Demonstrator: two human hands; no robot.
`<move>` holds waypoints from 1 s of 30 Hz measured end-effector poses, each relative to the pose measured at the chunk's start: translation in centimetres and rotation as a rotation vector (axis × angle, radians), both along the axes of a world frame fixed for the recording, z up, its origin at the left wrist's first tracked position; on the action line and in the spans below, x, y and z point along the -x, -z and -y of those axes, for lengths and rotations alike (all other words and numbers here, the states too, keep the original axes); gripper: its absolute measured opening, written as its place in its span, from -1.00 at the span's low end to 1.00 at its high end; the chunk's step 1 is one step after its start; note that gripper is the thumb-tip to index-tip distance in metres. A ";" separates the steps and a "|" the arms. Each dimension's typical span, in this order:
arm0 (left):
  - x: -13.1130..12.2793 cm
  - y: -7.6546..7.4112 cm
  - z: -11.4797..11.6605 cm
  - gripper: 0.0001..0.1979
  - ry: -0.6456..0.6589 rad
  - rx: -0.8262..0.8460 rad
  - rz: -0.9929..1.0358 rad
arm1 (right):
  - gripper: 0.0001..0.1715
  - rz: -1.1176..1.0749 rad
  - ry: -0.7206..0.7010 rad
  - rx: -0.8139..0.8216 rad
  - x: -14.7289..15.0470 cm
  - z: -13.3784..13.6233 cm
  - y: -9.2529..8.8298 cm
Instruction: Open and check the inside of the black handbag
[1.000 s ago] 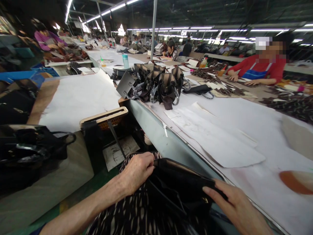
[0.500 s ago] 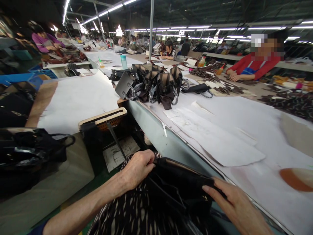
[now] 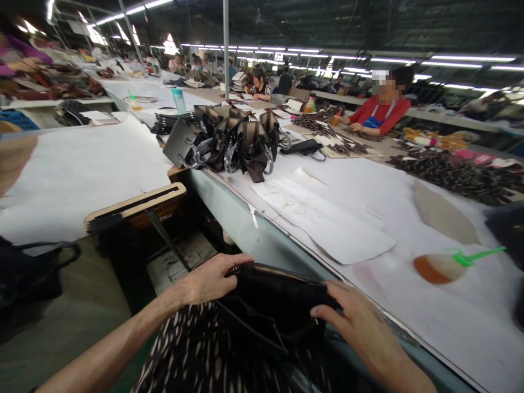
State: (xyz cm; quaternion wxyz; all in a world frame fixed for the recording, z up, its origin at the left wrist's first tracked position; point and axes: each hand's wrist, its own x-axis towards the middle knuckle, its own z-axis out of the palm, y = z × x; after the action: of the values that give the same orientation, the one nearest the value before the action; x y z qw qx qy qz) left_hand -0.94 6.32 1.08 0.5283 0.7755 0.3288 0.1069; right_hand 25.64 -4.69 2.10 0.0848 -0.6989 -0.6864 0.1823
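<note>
A black handbag (image 3: 274, 305) rests at my lap with its mouth open and its dark lining showing. My left hand (image 3: 216, 277) grips the left end of the bag's top edge between thumb and fingers. At the right end of the same edge, my right hand (image 3: 347, 311) is closed, thumb inside the opening and fingers over the outside. A small metal fitting glints just below the right thumb. The bag's lower part is dark and hard to make out against my patterned clothing (image 3: 192, 344).
Several dark handbags with wrapped handles (image 3: 245, 142) stand on the white-covered table (image 3: 368, 191). A glue bottle with a green nozzle (image 3: 438, 267) lies at right. Left are a narrow padded stand (image 3: 139, 203) and another black bag (image 3: 33, 273). A person in red (image 3: 379, 114) works across the table.
The view has swung right, bringing the whole glue bottle into sight. Both hands keep hold of the handbag's edge; the left fingers now stretch further along the rim.
</note>
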 end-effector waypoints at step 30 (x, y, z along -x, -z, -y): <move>1.1 1.8 -0.3 -0.49 -0.172 0.688 0.077 | -0.70 -0.783 -0.082 0.412 -1.3 -5.6 0.9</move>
State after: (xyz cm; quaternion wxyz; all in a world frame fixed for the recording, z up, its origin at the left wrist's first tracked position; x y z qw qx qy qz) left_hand -2.03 6.60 -0.70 0.7594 0.5171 0.3898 0.0631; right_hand 26.97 0.93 1.24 0.1899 -0.5516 -0.5792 0.5694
